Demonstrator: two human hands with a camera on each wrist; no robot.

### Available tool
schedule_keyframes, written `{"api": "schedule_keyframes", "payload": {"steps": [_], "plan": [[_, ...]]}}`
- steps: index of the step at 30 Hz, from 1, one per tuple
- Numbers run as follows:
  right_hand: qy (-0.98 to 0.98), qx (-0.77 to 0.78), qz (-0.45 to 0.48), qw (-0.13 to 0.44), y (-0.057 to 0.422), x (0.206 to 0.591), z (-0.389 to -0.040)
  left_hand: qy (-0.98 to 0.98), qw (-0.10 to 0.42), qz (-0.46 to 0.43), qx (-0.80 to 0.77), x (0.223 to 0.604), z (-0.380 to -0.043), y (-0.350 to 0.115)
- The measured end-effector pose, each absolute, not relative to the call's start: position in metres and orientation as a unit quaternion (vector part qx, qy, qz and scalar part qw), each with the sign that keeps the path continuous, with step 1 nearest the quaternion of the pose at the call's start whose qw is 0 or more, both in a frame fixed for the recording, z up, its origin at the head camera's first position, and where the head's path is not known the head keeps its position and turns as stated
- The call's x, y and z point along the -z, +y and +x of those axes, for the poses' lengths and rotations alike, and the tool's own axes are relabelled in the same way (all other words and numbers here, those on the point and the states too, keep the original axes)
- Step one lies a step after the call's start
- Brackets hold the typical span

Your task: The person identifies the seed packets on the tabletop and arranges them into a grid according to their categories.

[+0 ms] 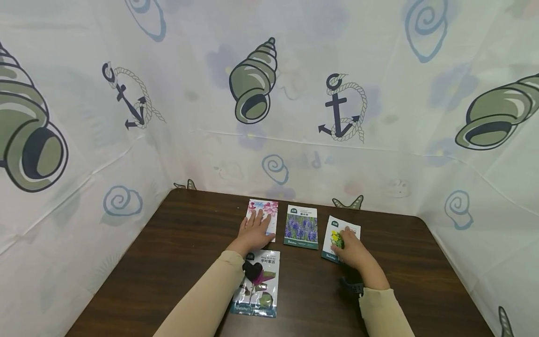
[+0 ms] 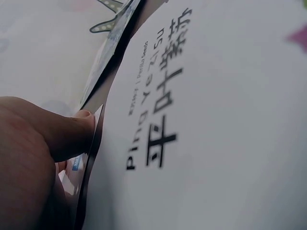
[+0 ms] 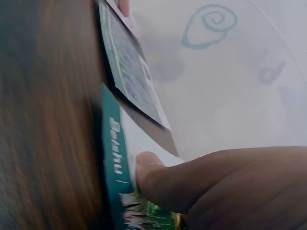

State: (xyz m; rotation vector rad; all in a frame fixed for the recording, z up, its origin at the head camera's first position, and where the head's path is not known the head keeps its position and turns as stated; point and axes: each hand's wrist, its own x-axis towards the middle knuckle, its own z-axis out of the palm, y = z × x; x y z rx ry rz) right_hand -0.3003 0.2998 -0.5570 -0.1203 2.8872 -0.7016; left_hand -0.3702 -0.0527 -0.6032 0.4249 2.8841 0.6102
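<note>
In the head view my left hand (image 1: 254,233) rests with spread fingers on a seed packet with pink blossoms (image 1: 271,206). Nearer me, partly under the left forearm, lies a larger perilla seed packet (image 1: 269,281); its white face (image 2: 220,120) fills much of the left wrist view. My right hand (image 1: 355,251) touches a yellow-flower seed packet (image 1: 330,250), which lies slightly turned. In the right wrist view the thumb (image 3: 163,175) lies on that packet's face, and the other fingers are hidden. Between the hands sits a purple-flower seed packet (image 1: 301,227).
All the packets lie on a dark brown wooden table (image 1: 168,262). A pale cloth (image 1: 303,164) printed with shells and anchors hangs behind it and along both sides. A dark strap (image 1: 353,286) shows at the right wrist.
</note>
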Motion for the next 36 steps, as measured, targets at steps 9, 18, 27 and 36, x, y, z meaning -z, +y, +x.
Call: {"api": "schedule_keyframes", "payload": {"steps": [9,18,27,36], "plan": [[0.977,0.202,-0.044,0.044,0.304,0.557,-0.300,0.965,0.091,0.142,-0.202,0.599,-0.370,-0.053],[0.982,0.185,-0.030,0.012,0.298,0.558,-0.298,0.964,0.087,0.140,-0.207,0.601,-0.372,-0.053],[0.983,0.185,-0.010,0.015,0.300,0.557,-0.291,0.962,0.088,0.148,-0.211,0.603,-0.373,-0.053],[0.982,0.186,-0.003,0.016,0.300,0.560,-0.288,0.961,0.074,0.152,-0.218,0.600,-0.366,-0.053]]}}
